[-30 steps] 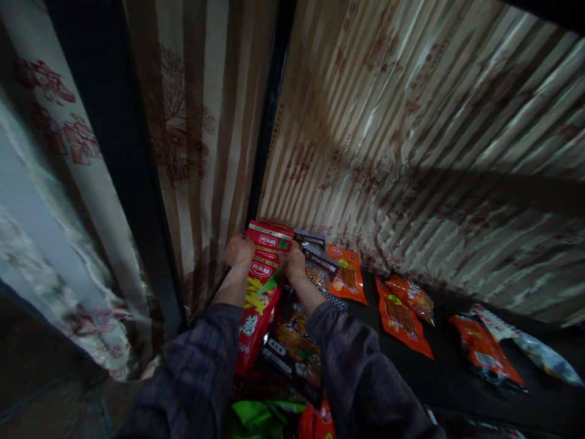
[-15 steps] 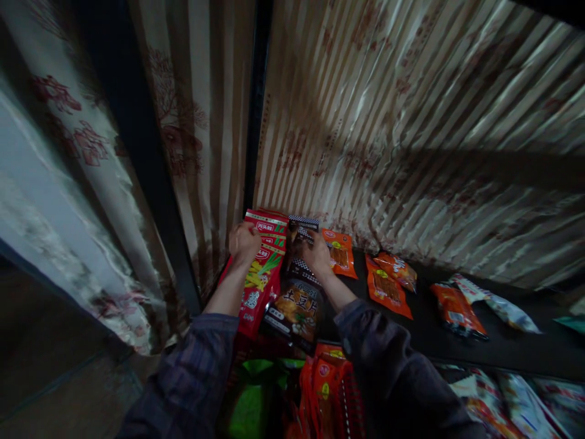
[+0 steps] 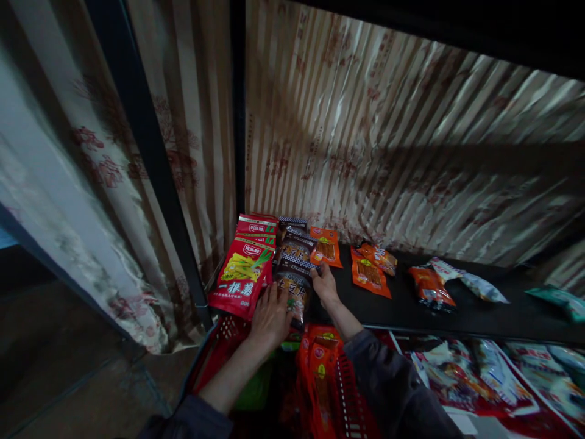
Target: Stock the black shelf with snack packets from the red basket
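Dark snack packets (stacked on shelf) under both hands.

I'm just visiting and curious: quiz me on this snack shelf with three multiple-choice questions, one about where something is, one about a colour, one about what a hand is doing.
1. Where does the red snack packet lie on the dark shelf?
A. At its left end, by the striped curtain
B. At its far right end
C. Down in the basket

2. What colour is the basket below the shelf?
A. Blue
B. Red
C. White

3. What is the left hand doing?
A. Hanging away from all the packets
B. Gripping the curtain
C. Lying flat, fingers spread, on the dark chip packet

Answers:
1. A, since the packet sits in the left corner beside the curtain.
2. B, since its red mesh shows under the hands.
3. C, since the open palm rests on that packet, while the right hand touches its other edge.
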A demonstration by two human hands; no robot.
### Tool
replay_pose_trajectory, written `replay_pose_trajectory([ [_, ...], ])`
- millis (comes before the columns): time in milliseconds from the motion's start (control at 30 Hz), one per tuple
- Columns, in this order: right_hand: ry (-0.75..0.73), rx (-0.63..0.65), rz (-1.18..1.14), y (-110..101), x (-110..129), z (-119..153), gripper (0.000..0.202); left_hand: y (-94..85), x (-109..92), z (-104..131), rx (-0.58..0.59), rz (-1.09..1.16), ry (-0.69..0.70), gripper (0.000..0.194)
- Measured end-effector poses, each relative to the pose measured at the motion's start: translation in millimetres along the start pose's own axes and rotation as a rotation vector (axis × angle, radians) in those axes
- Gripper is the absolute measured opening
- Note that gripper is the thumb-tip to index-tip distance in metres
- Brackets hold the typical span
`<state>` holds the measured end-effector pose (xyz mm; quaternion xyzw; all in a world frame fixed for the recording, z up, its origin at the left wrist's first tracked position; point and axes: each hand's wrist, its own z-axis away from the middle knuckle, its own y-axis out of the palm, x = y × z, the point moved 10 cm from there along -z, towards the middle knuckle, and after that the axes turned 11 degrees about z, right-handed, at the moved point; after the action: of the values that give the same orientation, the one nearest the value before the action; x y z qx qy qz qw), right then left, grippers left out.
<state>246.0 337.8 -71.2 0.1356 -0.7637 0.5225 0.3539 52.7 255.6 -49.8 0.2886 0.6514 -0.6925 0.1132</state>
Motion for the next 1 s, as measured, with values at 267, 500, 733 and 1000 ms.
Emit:
replay_pose_trajectory([
  [267,0.007,-0.016,-0.201,6.0,27.9,-20.0,0.05,-5.3,-13.4,-5.0,-0.09,-0.168,-0.017,0.059],
  [500,0.137,0.014,-0.263,31.7,-5.3,-33.9,0.049,-13.8,-17.6,-15.6,-0.109,-0.181,0.001,0.054],
  [733,0.197,0.013,-0.287,41.5,-18.3,-40.5,0.045,-23.9,-25.1,-60.7,-0.113,-0.119,0.019,0.057],
  [1000,0.153,0.011,-0.326,54.2,-18.5,-59.6,0.04,-15.1,-25.3,-90.3,-0.072,-0.074,-0.029,0.061],
])
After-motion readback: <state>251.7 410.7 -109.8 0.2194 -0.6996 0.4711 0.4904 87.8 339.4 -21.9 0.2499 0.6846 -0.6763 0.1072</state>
